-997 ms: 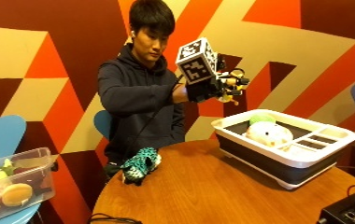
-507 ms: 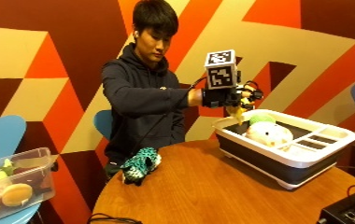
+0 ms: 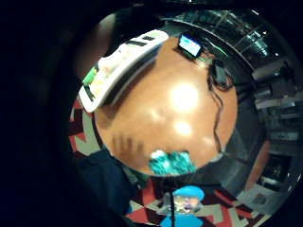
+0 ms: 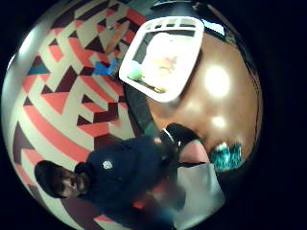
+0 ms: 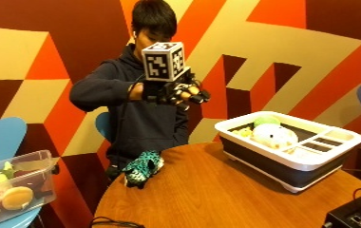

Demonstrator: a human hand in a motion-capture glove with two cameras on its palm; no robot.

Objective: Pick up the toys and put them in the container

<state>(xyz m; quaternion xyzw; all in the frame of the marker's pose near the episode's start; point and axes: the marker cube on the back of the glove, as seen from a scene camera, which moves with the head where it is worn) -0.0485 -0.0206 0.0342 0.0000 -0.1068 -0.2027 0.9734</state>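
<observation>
Above the bench (image 5: 231, 199), right hand (image 5: 179, 92) hangs, grip loosely curled, empty; teal toy (image 5: 141, 167) lies well apart from container (image 5: 294, 159).

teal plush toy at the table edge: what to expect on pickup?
The teal plush toy looks soft and furry, so probably floppy and light. It lies slumped at the edge of the round table, so unlikely to roll. Fur likely gives grip; a pinch may only bunch fabric.
</observation>
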